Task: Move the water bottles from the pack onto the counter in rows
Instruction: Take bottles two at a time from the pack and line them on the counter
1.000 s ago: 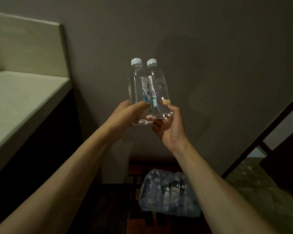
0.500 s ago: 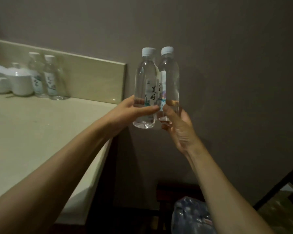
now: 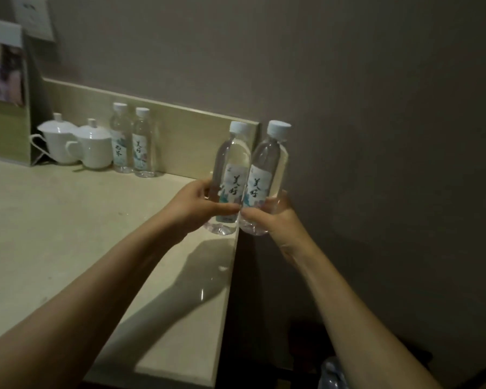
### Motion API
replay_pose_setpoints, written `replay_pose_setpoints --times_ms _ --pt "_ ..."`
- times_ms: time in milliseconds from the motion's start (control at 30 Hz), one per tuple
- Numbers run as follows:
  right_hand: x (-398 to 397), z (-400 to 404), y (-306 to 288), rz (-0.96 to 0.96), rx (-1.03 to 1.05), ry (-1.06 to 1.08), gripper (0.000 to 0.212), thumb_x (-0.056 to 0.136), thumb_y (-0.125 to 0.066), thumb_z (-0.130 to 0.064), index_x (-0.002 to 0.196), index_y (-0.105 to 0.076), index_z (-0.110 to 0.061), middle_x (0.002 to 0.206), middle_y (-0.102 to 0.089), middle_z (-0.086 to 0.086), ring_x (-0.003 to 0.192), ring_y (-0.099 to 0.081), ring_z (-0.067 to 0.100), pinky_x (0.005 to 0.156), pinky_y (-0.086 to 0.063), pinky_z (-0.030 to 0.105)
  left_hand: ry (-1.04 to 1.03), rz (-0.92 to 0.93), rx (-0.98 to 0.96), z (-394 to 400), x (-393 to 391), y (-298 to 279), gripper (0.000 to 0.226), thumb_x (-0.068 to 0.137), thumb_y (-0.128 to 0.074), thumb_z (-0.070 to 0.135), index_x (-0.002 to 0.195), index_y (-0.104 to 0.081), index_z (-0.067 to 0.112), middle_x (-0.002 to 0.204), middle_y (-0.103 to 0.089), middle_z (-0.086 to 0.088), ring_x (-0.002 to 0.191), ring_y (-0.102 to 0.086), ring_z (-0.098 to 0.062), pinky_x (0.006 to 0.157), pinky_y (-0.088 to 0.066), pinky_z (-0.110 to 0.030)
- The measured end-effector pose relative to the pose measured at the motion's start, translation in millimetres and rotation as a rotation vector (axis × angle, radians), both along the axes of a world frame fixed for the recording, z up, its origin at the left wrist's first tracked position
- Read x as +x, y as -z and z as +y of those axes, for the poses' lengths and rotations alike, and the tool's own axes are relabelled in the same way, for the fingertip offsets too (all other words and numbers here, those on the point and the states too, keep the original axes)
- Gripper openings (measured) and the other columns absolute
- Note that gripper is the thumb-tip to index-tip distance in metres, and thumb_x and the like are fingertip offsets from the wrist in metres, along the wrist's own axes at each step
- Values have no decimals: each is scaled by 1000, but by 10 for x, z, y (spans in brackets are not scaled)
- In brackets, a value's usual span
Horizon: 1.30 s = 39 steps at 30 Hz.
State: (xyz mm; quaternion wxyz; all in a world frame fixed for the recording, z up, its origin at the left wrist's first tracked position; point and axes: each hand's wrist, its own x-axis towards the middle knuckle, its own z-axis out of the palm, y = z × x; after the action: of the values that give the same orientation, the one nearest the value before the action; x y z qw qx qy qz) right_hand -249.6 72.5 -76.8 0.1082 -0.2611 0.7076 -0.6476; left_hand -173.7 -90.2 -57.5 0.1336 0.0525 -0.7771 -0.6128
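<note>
At far left, two lidded white cups (image 3: 79, 143) stand against the backsplash, with two bottles already placed (image 3: 132, 141) just beside them on the counter (image 3: 54, 220). Moving right, my left hand (image 3: 197, 204) curls around the lower half of one bottle (image 3: 230, 175), held in the air above the counter's right edge. My right hand (image 3: 275, 217) wraps the base of a second bottle (image 3: 264, 178), which hangs past that edge with nothing beneath it. The two bottles touch side by side. The pack (image 3: 330, 374) is barely visible at the bottom right, well below. The risk, as I judge it: the right-hand bottle, gripped low, could tip or slip and drop to the floor, or either base could clip the counter's edge.
</note>
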Motion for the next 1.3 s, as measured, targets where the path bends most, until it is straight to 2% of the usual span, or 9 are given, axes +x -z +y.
replay_pose_setpoints --times_ms 100,233,333,433,600,767,967,1067,1300 --pt "-55 -154 16 24 38 21 60 77 -79 -15 122 -41 -9 107 -65 5 92 -69 15 74 -59 26 -78 -30 25 -135 -30 102 57 72 -81 8 124 -57 13 110 -71 -6 101 -70 -20 93 -56 -42" --pt "-161 -389 125 29 29 -4 50 72 -80 -8 113 -54 -17 103 -70 7 96 -70 25 77 -60 32 -190 -36 26 -321 -61 188 58 66 -85 5 112 -52 14 110 -68 -10 99 -70 -23 90 -57 -45" --pt "-234 -539 172 -5 12 -39 50 73 -78 0 117 -56 -7 101 -72 11 87 -72 20 67 -60 23 -228 -33 24 -429 -58 229 63 64 -86 2 117 -52 8 111 -68 -13 100 -69 -26 89 -57 -48" --pt "-276 -658 220 -34 30 -74 54 72 -77 3 120 -54 -9 95 -70 2 80 -69 9 57 -55 15 -229 -58 -2 -568 -76 254 65 66 -84 0 122 -52 8 113 -67 -12 102 -68 -26 91 -56 -48" --pt "-394 -892 285 -34 70 -81 54 71 -79 -3 117 -56 -19 97 -69 -7 91 -67 12 69 -54 21 -222 -82 -31 -854 -177 282 64 70 -80 1 126 -52 12 117 -65 -6 107 -64 -23 90 -54 -40" --pt "-518 -1242 294 -40 110 -43 51 67 -79 0 110 -59 -20 102 -71 0 98 -69 20 85 -57 35 -140 -113 -71 -1284 -342 313 69 70 -79 -1 130 -51 16 117 -66 -2 111 -63 -21 83 -54 -32" --pt "-584 -1755 213 -95 114 31 45 68 -73 9 106 -63 -13 95 -73 4 82 -71 15 62 -57 21 -105 -102 -107 -1782 -534 346 66 67 -84 4 124 -55 17 112 -69 -2 105 -66 -20 88 -56 -38" --pt "-615 -1989 199 -115 124 71 51 68 -71 11 114 -59 -10 95 -71 3 82 -69 12 59 -54 19 -81 -90 -99 -2017 -625 364 63 64 -86 8 120 -57 16 109 -72 -2 100 -69 -19 90 -57 -42" --pt "-710 -2268 278 -147 101 184 64 64 -76 1 123 -53 -12 110 -69 9 101 -68 25 82 -58 38 -27 -58 -123 -2254 -783 382 55 70 -82 10 118 -57 19 106 -67 4 99 -66 -18 82 -57 -35"
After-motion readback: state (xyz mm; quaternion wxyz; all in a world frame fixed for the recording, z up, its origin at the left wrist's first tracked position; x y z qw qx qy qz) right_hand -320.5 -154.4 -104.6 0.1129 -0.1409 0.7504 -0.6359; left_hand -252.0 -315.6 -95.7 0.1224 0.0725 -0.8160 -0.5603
